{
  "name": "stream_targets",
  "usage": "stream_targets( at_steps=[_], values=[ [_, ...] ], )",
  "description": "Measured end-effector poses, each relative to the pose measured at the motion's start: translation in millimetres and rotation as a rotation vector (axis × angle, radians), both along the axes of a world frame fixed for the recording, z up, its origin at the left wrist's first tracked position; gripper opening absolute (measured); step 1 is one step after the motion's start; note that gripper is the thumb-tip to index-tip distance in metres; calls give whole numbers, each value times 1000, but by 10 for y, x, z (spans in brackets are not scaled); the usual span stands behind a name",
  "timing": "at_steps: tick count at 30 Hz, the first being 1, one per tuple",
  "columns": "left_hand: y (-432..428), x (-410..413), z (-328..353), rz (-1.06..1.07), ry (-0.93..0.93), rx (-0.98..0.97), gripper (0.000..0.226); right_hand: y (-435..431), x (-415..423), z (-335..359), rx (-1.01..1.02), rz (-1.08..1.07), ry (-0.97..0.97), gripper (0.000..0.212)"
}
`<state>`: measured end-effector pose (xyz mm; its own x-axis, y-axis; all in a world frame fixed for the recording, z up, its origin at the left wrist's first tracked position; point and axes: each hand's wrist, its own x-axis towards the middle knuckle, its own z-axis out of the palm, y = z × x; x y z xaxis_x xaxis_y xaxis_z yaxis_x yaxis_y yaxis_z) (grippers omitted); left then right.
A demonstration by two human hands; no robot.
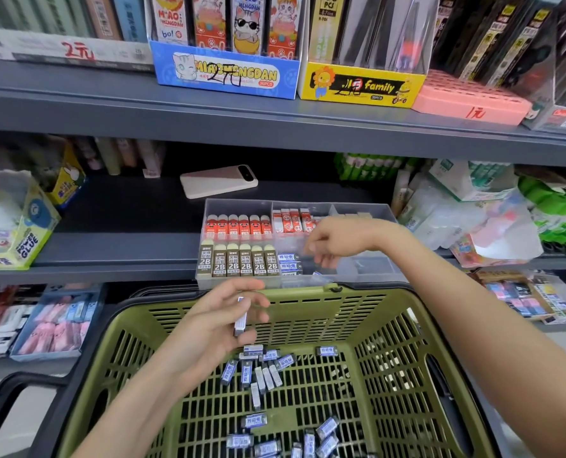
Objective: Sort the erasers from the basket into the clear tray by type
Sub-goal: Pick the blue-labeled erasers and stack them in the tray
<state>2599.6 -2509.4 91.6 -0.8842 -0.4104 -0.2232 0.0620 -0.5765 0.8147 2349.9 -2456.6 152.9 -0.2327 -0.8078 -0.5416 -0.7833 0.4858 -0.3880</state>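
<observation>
A green plastic basket (390, 328) sits in front of me with several small blue-and-white erasers (261, 368) scattered on its floor. My left hand (218, 322) hovers over the basket's far side and pinches one blue-and-white eraser (241, 317) upright. The clear tray (238, 204) stands on the shelf edge just beyond the basket. It holds a row of red erasers (238, 226), a row of brown 2B erasers (238, 264), red-and-white erasers (291, 221) and a few blue-and-white ones (289, 262). My right hand (327, 246) reaches over the tray's middle compartment, fingers hanging down, blurred.
A pale phone (218, 185) lies on the dark shelf behind the tray. Glue boxes (17, 223) stand at the left and plastic-wrapped goods (473, 219) at the right. The upper shelf carries blue (225, 74) and yellow (360, 84) display boxes. Lower trays of stationery (57, 322) flank the basket.
</observation>
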Motion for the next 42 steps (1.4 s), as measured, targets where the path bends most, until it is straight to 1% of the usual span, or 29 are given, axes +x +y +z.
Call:
stream_targets(
  at_steps=[3,4,5,6,8,10,14,19,22,24,26,28,31,32,34,37,38,40,42],
  values=[
    [-1,1,-12,-20,40,35,24,99,29,59,-113,-97,-77,36],
    [-1,1,-10,-31,50,37,23,141,69,62,-146,-105,-72,39],
    [1,3,-9,-40,55,32,25,184,120,53,-167,-72,-17,39],
    [5,3,-5,-47,55,24,29,230,176,21,-170,-8,80,43],
    [17,-1,-1,-47,49,14,32,313,289,-81,-154,100,234,57],
    [25,-3,0,-42,42,4,32,363,348,-167,-151,116,237,61],
    [40,-3,7,-42,26,-22,29,424,305,-220,-224,20,52,56],
    [58,-11,5,-44,40,6,22,429,283,-183,-309,-36,-56,50],
    [55,-27,13,-13,71,111,30,470,264,-124,-465,-115,-32,49],
    [82,-54,20,54,109,176,34,534,313,-88,-596,-205,-91,46],
    [131,-92,32,153,127,181,33,610,445,-46,-689,-252,-130,39],
    [190,-139,63,228,153,150,29,698,625,-21,-712,-255,-179,28],
    [257,-217,156,279,208,80,26,781,904,-5,-708,-274,-384,5],
    [275,-248,184,292,211,71,27,789,971,-16,-718,-301,-446,4],
    [320,-308,233,305,204,72,26,786,1061,-52,-753,-364,-503,11],
    [396,-385,280,314,183,26,25,780,1109,-67,-802,-507,-636,8],
    [409,-400,294,323,168,-25,25,788,1100,-63,-826,-559,-680,6],
    [417,-420,320,362,112,-199,30,810,1064,-39,-891,-634,-739,6],
    [427,-434,348,381,58,-327,39,831,1022,-12,-958,-648,-781,10]
  ],
)
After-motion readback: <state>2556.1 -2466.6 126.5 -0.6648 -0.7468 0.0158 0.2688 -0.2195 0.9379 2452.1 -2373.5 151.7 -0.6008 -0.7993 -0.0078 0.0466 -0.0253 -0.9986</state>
